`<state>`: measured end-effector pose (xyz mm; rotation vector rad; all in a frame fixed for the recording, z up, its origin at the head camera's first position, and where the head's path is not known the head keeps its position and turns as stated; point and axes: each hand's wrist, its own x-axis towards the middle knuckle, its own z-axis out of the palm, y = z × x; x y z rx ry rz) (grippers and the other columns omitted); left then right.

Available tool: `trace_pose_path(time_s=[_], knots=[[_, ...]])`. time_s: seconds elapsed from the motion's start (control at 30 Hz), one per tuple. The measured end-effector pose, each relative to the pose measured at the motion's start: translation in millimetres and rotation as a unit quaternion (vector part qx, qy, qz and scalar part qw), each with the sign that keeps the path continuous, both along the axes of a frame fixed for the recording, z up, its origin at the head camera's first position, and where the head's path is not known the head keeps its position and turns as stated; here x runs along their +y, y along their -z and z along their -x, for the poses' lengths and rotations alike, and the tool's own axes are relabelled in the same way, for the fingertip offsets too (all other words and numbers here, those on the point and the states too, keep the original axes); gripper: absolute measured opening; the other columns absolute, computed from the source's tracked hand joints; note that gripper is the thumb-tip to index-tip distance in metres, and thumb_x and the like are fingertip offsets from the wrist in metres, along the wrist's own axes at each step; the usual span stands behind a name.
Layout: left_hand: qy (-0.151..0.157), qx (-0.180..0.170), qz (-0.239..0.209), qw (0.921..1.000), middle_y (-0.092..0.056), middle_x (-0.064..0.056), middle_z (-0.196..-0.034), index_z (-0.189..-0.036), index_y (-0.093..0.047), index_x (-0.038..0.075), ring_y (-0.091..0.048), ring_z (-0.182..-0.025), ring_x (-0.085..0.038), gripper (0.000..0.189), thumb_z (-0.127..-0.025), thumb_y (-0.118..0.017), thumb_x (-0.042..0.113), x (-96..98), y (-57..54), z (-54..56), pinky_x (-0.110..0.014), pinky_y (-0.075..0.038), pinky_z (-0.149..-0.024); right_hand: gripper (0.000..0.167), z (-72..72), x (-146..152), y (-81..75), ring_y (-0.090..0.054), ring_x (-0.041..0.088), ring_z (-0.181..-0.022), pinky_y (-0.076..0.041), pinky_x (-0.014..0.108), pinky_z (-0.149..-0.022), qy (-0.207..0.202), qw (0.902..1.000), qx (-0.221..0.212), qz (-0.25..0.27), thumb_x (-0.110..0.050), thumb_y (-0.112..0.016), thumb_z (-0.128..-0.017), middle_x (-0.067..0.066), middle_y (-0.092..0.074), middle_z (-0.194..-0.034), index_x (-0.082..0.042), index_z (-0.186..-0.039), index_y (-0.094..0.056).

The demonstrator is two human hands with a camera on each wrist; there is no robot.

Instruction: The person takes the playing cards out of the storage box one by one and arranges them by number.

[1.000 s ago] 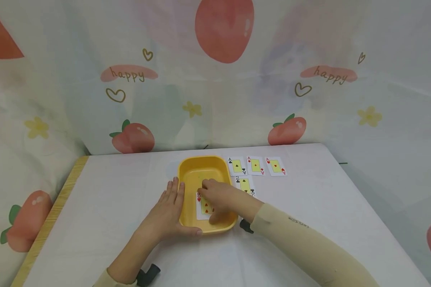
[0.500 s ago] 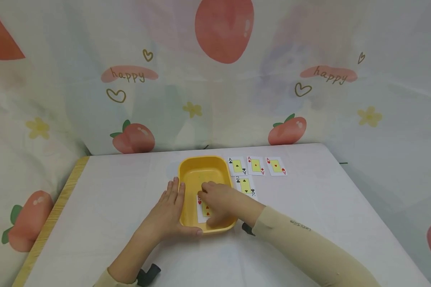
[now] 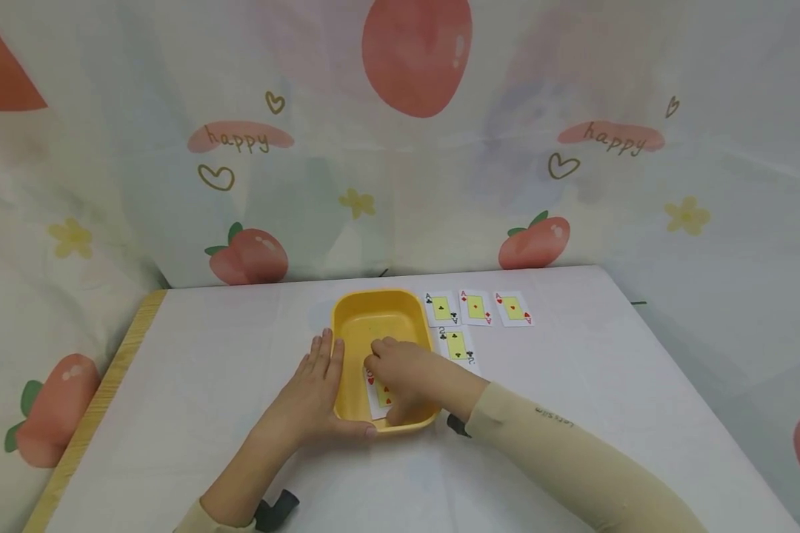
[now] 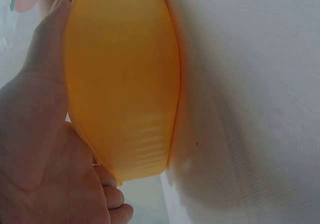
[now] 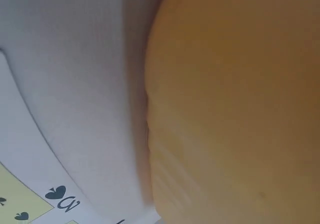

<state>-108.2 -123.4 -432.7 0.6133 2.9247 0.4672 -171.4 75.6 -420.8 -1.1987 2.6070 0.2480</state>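
My left hand [image 3: 310, 403] lies with straight fingers along the left rim of a yellow plastic tray [image 3: 356, 297], its thumb at the near edge. In the left wrist view, the palm [image 4: 35, 149] is beside the tray's outer wall [image 4: 120, 84]. My right hand [image 3: 407, 374] reaches inside the tray, fingers curled at the far end of a hearts playing card [image 3: 378, 403] and thumb by its near end. That hand covers much of the card. Only the tray's wall [image 5: 235, 109] and a spade playing card [image 5: 65, 189] outside it show in the right wrist view.
Right of the tray, three aces [image 3: 475, 307] lie face up in a row on the white tablecloth [image 3: 227, 355]. A two of clubs [image 3: 456, 345] sits below them, near my right forearm. A patterned curtain [image 3: 400, 185] hangs behind the table.
The hearts card in the tray has slid slightly toward me and turned askew, with my right hand shifting slightly on it. My left hand has stayed in place.
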Motion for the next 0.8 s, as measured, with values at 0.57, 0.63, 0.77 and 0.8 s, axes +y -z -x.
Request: trace_pose_path(time_s=[0.57, 0.63, 0.77, 0.8], knots=[[0.002, -0.001, 0.000, 1.0000, 0.002, -0.024, -0.165, -0.158, -0.013, -0.003, -0.002, -0.153, -0.039, 0.142, -0.062, -0.063, 0.090, 2.1, -2.2, 0.8, -0.052, -0.021, -0.122, 0.086, 2.4, 18.7, -33.3, -0.047, 0.020, -0.106, -0.041, 0.033, -0.108, -0.027, 0.9951, 0.091, 0.029, -0.063, -0.074, -0.068, 0.003, -0.054, -0.118, -0.012, -0.134, -0.055], [0.001, 0.000, -0.003, 1.0000, 0.002, -0.025, -0.165, -0.158, -0.013, -0.003, -0.002, -0.153, -0.040, 0.143, -0.062, -0.063, 0.090, 1.7, -2.3, 0.5, -0.052, -0.021, -0.122, 0.085, 0.5, 21.6, -39.1, -0.047, 0.020, -0.107, -0.041, 0.033, -0.108, -0.025, 0.9945, 0.097, 0.033, -0.061, -0.075, -0.067, 0.003, -0.054, -0.118, -0.012, -0.134, -0.055], [-0.001, -0.003, -0.006, 1.0000, 0.002, -0.024, -0.165, -0.158, -0.013, -0.003, -0.002, -0.153, -0.039, 0.143, -0.061, -0.062, 0.091, 0.7, -2.1, 0.1, -0.052, -0.021, -0.122, 0.084, -2.6, 29.3, -50.8, -0.046, 0.020, -0.104, -0.043, 0.035, -0.103, -0.014, 0.9932, 0.104, 0.049, -0.059, -0.076, -0.066, 0.003, -0.053, -0.114, -0.010, -0.132, -0.056], [0.000, -0.005, -0.007, 1.0000, 0.002, -0.024, -0.165, -0.158, -0.013, -0.003, -0.002, -0.153, -0.039, 0.144, -0.061, -0.061, 0.092, 0.6, -2.1, 0.0, -0.052, -0.020, -0.122, 0.083, -3.0, 31.7, -53.5, -0.046, 0.020, -0.103, -0.043, 0.035, -0.103, -0.009, 0.9929, 0.106, 0.053, -0.058, -0.076, -0.066, 0.002, -0.052, -0.113, -0.010, -0.131, -0.056]])
